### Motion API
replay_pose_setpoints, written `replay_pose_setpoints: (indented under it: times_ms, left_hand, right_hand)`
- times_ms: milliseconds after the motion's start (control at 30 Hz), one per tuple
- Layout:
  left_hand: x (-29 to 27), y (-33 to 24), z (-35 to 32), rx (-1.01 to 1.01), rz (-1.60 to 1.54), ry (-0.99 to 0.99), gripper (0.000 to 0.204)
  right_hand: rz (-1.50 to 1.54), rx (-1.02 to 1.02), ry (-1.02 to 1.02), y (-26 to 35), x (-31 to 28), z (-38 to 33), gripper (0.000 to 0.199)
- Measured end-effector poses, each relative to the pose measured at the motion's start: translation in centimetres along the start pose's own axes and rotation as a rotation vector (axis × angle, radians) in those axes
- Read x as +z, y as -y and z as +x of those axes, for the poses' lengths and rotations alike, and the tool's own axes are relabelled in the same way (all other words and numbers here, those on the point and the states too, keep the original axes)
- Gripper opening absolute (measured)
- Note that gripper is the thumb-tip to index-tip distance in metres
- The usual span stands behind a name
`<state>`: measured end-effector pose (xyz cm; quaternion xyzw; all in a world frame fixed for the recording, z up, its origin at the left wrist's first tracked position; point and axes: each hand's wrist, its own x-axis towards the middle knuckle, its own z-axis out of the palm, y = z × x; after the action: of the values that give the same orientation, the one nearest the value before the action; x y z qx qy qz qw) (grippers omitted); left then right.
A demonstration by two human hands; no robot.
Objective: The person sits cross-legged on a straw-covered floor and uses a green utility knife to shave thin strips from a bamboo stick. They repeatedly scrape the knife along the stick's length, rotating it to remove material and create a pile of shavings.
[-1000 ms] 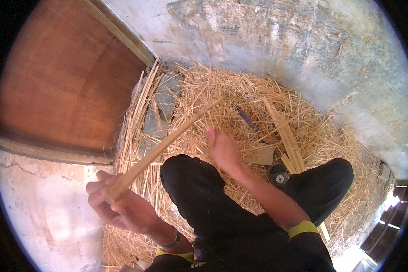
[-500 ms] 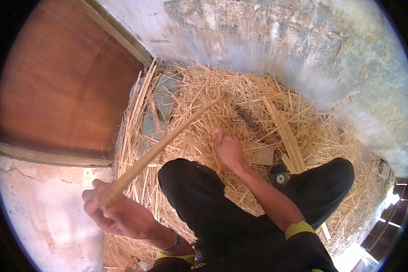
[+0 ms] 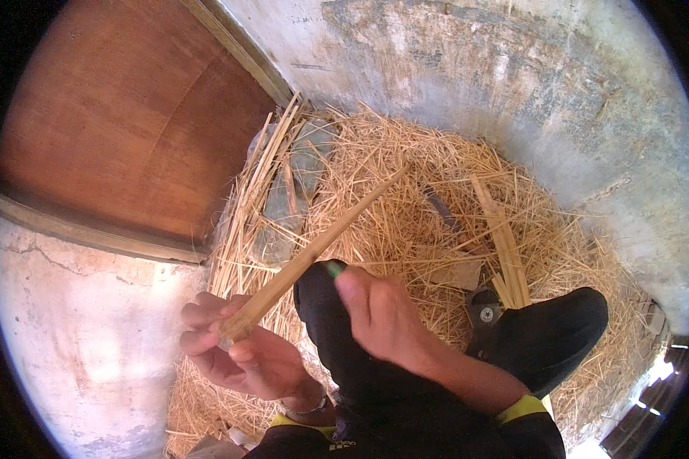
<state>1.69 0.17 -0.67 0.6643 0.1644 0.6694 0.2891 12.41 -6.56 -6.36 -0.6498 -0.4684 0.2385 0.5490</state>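
Observation:
My left hand [image 3: 256, 356] grips the near end of a long split bamboo strip [image 3: 310, 256], which slants up and away to the right over the straw. The strip's far end is narrower and hangs above the pile. My right hand [image 3: 386, 317] is closed, just right of the strip and over my knee. From its thumb side pokes the tip of a small green object [image 3: 334, 268]; the rest is hidden in the fist, and its kind cannot be made out.
Straw-like bamboo shavings [image 3: 390, 138] cover the floor. More flat strips [image 3: 505, 245] lie ahead of my right leg, near a dark curved tool [image 3: 442, 206]. Thin slats [image 3: 268, 168] are piled by the brown door [image 3: 130, 122]. A stained wall [image 3: 513, 76] bounds the far side.
My right hand has drawn back from above the straw toward my knee and the strip, and the green tip now shows. The view has shifted; my left hand still holds the strip.

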Motion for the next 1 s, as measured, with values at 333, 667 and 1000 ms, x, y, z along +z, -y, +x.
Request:
replay_pose_setpoints:
  times_ms: [333,667,1000]
  left_hand:
    - [1.2,-0.9,-1.0,0.009,0.178,-0.194,0.012]
    - [0.6,-0.9,-0.5,-0.008,0.166,-0.172,0.015]
    - [0.1,-0.9,0.1,-0.058,0.154,-0.169,0.013]
  right_hand:
    - [-0.103,0.074,-0.147,-1.2,0.9,0.1,0.042]
    - [-0.152,0.197,-0.071,-1.9,-0.5,0.6,0.041]
    - [-0.235,0.299,-0.043,-2.6,-1.1,1.5,0.046]
